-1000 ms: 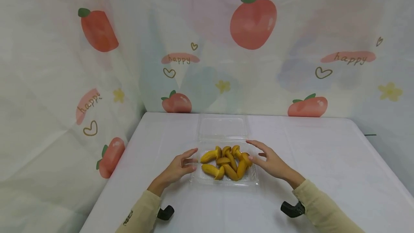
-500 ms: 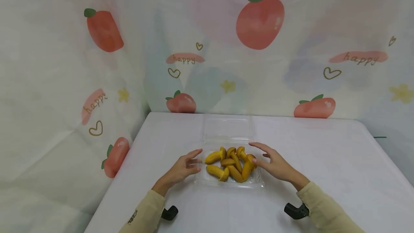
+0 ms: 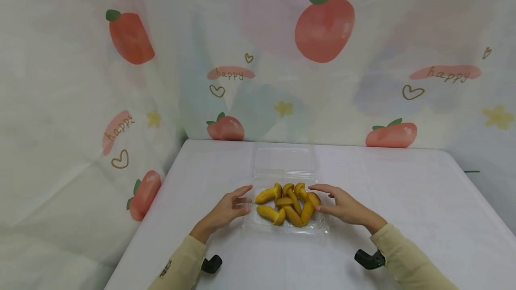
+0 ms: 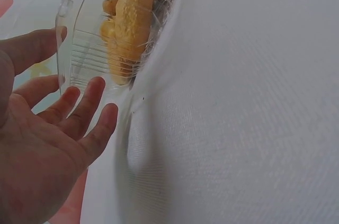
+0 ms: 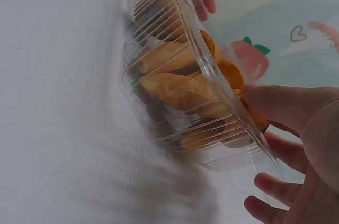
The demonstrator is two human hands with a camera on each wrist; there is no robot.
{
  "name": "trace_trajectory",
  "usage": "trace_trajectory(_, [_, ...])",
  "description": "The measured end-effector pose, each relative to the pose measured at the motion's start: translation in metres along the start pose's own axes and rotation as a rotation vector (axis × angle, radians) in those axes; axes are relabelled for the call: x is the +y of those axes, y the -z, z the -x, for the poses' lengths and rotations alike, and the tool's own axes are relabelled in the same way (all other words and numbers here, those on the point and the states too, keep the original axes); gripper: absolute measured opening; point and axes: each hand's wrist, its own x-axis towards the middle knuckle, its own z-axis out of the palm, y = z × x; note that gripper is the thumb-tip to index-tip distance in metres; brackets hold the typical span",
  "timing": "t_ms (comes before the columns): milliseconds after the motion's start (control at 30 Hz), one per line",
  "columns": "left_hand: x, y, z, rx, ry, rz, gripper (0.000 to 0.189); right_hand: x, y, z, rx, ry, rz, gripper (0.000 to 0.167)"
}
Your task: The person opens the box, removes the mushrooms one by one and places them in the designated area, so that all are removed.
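Observation:
Several yellow-brown mushrooms (image 3: 292, 216) lie in a clear plastic clamshell box (image 3: 282, 228), whose lid (image 3: 284, 159) is folded back behind it. At the box's left side is my left hand (image 3: 225, 209), its fingers loosely spread along the rim and wall in the left wrist view. On the opposite side my right hand (image 3: 344, 205) reaches over the rim. Its thumb (image 5: 280, 102) lies over the rim by a mushroom (image 5: 233, 75), and the other fingers spread loosely outside. Whether the thumb presses on the mushroom cannot be made out.
The box stands on a white-covered table (image 3: 403, 191). Behind and to the left hangs a fabric backdrop (image 3: 258, 35) printed with fruit and "happy". A black curved piece (image 3: 212, 264) sits under the left sleeve, another black piece (image 3: 369, 259) by the right.
My right hand has moved slightly at the box's right rim, its thumb a little lower. My left hand stays beside the box. The whole head view has shifted slightly.

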Motion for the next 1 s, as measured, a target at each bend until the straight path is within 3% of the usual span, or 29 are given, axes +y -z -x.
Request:
trace_trajectory(600, [-0.0046,-0.0011,-0.0032,-0.003,0.003,-0.019,0.068,-0.0017,-0.0009,0.0003,-0.024,-0.049,0.119,0.060])
trace_trajectory(1000, [0.0023,-0.0008,-0.0010,-0.006,0.001,-0.020,0.069,-0.0030,-0.0018,0.0024,-0.015,-0.058,0.098,0.058])
